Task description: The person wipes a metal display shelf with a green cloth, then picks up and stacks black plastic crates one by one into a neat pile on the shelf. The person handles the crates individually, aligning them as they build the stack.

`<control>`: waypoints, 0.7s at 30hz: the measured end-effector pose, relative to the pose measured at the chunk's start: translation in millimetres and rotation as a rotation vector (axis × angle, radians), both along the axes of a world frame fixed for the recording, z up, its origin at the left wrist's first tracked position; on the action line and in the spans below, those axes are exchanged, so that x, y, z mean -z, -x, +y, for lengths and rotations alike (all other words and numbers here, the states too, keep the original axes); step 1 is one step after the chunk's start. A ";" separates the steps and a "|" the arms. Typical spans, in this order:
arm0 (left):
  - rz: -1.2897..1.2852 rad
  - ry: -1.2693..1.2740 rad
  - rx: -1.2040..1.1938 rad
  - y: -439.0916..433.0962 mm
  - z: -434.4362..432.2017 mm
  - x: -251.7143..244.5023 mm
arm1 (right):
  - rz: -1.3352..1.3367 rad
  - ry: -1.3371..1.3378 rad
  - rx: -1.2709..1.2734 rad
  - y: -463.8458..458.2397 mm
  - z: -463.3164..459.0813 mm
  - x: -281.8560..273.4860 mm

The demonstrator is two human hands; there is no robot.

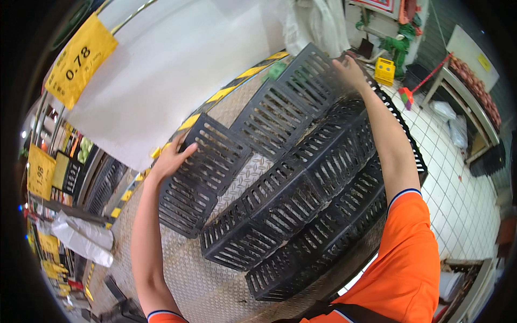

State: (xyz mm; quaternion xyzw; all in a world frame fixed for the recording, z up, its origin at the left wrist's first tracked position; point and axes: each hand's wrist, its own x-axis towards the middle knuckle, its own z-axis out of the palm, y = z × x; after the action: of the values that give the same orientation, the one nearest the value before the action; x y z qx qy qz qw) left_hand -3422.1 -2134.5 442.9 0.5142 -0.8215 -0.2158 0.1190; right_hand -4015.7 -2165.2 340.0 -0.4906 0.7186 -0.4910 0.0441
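Observation:
My left hand point(171, 157) grips the left edge of a black slotted plastic panel point(214, 155), its thumb lying over the top. Beyond it, a second slotted panel point(278, 117) slants away towards the white wall. My right hand point(350, 73) is at that panel's far right edge; blur hides whether its fingers close on it. Nearer me, long black slotted plastic steps point(282, 202) run diagonally between my arms. A lower row point(315, 246) of the same slotted plastic lies in front of them.
Patterned metal floor plate point(181, 266) lies under the panels, bordered by yellow-black tape point(234, 80). Yellow price signs point(83, 60) hang at left, above a white plastic bag point(83, 238). At right are white floor tiles point(448, 173), a red-handled broom point(428, 76) and a produce stand point(464, 105).

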 end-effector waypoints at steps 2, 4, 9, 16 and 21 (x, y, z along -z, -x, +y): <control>0.003 0.020 -0.002 40.0 9.4 -11.7 | -0.103 -0.039 -0.034 5.0 -14.0 4.3; -0.164 0.171 -0.013 62.7 16.1 -16.2 | -0.120 -0.047 -0.062 3.7 -27.9 8.3; -0.201 0.408 -0.127 82.5 -5.8 25.9 | -0.167 -0.232 -0.169 -1.9 -37.6 10.6; -0.071 0.458 -0.140 74.1 -21.7 41.0 | -0.532 -0.096 -0.212 -29.8 4.2 -10.7; 0.065 0.485 -0.068 97.4 -24.9 19.3 | -0.709 0.041 -0.134 -14.1 26.1 -6.0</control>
State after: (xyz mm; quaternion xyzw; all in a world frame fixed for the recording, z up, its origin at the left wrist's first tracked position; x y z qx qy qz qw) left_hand -3519.5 -2159.4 423.5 0.4906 -0.8273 -0.0248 0.2725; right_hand -4001.6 -2139.1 346.0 -0.3367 0.6150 -0.6408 0.3127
